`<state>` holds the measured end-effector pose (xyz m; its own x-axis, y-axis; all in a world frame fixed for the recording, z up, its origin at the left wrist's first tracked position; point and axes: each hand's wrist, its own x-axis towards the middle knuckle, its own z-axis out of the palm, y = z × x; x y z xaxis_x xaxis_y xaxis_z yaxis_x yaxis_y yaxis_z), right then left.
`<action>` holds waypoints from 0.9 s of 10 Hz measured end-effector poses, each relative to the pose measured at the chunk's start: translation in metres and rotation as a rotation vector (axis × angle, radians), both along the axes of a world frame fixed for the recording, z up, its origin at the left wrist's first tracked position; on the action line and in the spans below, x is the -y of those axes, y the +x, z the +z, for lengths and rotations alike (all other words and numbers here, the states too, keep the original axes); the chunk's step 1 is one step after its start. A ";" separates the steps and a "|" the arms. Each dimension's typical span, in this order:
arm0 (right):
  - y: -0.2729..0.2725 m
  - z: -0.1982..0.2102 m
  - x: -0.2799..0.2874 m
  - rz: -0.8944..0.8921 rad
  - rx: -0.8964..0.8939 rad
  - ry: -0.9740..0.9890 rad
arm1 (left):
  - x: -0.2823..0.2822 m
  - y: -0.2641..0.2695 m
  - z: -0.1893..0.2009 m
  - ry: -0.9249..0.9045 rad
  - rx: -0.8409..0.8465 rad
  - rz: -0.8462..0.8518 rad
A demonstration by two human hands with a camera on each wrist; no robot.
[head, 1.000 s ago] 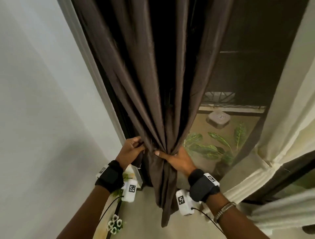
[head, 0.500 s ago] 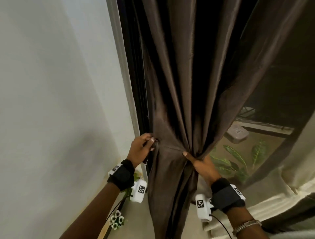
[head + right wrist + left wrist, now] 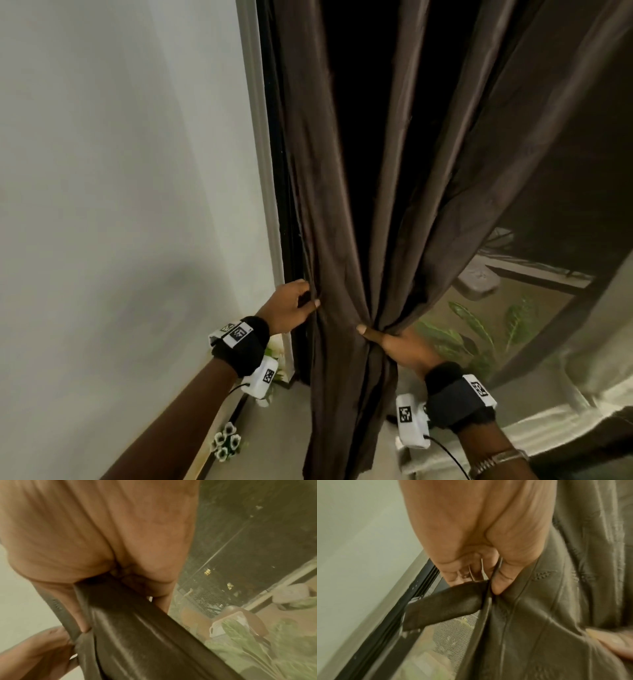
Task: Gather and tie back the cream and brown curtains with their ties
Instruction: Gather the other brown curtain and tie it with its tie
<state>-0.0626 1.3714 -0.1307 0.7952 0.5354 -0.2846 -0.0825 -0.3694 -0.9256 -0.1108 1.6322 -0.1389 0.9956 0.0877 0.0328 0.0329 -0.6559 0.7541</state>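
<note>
Curtain bunched between my two hands beside the window frame.

On the left, I see my left hand at the frame, fingers curled around the brown curtain edge and a dark brown tie that runs off to the frame. The gathered folds hang between both hands. To the right, my right hand grips the bunch, thumb pressed across the front. Cream curtain lies low at far right. Compared with half a second ago, the hands sit lower and farther apart, and the grips are unchanged.
</note>
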 end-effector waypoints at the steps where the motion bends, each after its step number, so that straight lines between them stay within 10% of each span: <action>1: -0.011 0.005 -0.009 0.167 0.121 -0.107 | 0.011 0.007 0.013 -0.179 -0.074 0.047; 3: -0.015 -0.022 -0.038 0.129 0.741 -0.388 | 0.056 0.006 0.023 -0.428 -0.231 0.089; 7: -0.010 -0.019 -0.025 0.048 0.653 -0.265 | 0.056 0.019 0.011 -0.306 -0.326 0.029; 9: 0.005 -0.017 -0.020 -0.077 0.948 -0.472 | 0.045 0.026 0.001 -0.123 -0.082 0.044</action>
<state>-0.0571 1.3915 -0.1474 0.8281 0.4715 0.3032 0.5592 -0.7327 -0.3879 -0.0852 1.5870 -0.1377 0.9896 0.1301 -0.0620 0.1245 -0.5552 0.8223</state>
